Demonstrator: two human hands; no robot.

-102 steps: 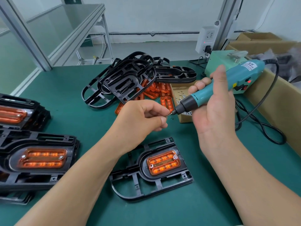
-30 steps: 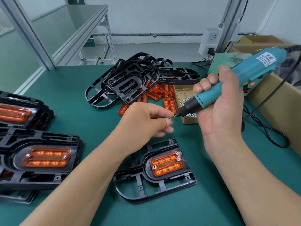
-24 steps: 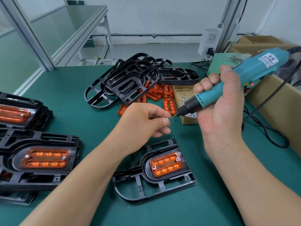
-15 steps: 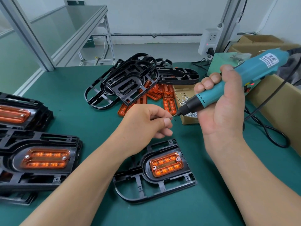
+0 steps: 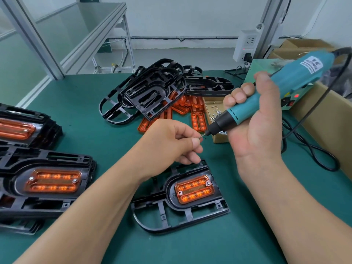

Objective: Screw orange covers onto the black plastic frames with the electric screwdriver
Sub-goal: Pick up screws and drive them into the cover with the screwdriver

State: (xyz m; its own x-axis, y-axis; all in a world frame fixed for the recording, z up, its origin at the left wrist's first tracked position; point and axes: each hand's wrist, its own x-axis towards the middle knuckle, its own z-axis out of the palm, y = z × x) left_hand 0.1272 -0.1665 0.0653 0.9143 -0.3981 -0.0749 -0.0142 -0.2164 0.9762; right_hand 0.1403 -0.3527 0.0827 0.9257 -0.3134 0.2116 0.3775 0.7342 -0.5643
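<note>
Loading a screw onto the screwdriver tip, just above the frame

Right hand [image 5: 255, 130] is gripping the screwdriver [image 5: 266, 96] w/ fingers wrapped tight, its long axis running from upper right down-left, tip pointing at the left hand [image 5: 171, 143]. Left thumb & finger are pinching together on a screw [image 5: 201, 136] right at the tip. Frame [image 5: 177, 202] w/ orange cover [image 5: 194, 189] is lying flat on the table [image 5: 85, 115] directly below both hands, long axis left-right; right hand is nearer the cover, so the coming move looks like a straight drop
</note>
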